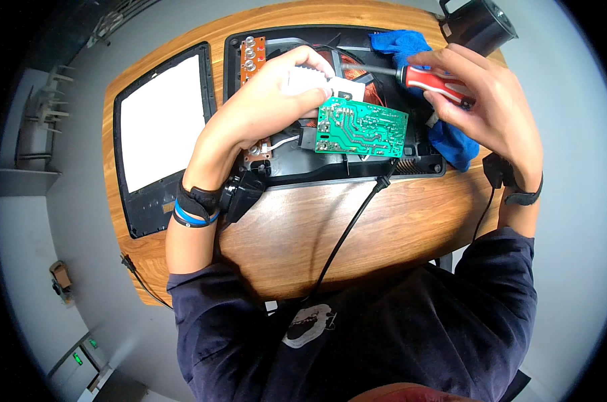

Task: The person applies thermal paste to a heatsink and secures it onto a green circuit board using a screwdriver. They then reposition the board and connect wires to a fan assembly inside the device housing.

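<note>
My left hand (276, 97) is closed around a pale finned heat sink (302, 82), which is joined to a green circuit board (363, 130). The board is held up and tilted, its soldered side showing. In my right hand (494, 100) is a red and white screwdriver (437, 84). Its metal shaft points left, toward the heat sink; whether the tip touches anything, I cannot tell. Beneath both hands lies an open black appliance housing (293, 164) with a copper coil (378, 84) inside, partly hidden by the board. A narrow orange-brown board (252, 52) runs along the housing's left side.
A black-framed panel with a white face (163, 120) lies at the left of the wooden table (290, 228). A crumpled blue cloth (404, 41) rests over the housing's right side. Behind it stands a black jug (481, 27). A black power cord (347, 231) runs toward me.
</note>
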Tool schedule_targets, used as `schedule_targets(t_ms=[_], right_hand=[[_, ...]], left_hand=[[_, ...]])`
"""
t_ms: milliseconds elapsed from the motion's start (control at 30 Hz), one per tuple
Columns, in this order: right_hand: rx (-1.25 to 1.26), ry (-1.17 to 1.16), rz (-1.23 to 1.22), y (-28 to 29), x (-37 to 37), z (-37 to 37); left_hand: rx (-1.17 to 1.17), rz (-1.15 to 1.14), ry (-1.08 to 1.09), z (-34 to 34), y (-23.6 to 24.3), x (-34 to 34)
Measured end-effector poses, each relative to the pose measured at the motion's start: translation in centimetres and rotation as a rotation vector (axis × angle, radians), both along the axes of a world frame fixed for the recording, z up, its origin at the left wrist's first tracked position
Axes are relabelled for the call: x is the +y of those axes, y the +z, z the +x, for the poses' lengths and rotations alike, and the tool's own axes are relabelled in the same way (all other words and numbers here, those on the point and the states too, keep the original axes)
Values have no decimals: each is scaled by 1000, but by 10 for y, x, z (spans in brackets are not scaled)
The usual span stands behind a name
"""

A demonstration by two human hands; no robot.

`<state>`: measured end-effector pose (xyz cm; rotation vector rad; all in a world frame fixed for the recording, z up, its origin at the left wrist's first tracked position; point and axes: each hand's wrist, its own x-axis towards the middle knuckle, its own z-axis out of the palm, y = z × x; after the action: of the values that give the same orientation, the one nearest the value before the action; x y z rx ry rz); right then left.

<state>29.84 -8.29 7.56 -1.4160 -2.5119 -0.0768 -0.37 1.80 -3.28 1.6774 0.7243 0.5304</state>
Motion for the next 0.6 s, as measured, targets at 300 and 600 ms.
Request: schedule_targets(t_ms=[300, 600], right_hand=[[-13, -21, -39, 16, -18, -20], [-61, -10, 13, 16, -23, -24]], left_hand=[[25, -1, 2, -2, 1, 1], [13, -139, 8, 0, 15, -7]])
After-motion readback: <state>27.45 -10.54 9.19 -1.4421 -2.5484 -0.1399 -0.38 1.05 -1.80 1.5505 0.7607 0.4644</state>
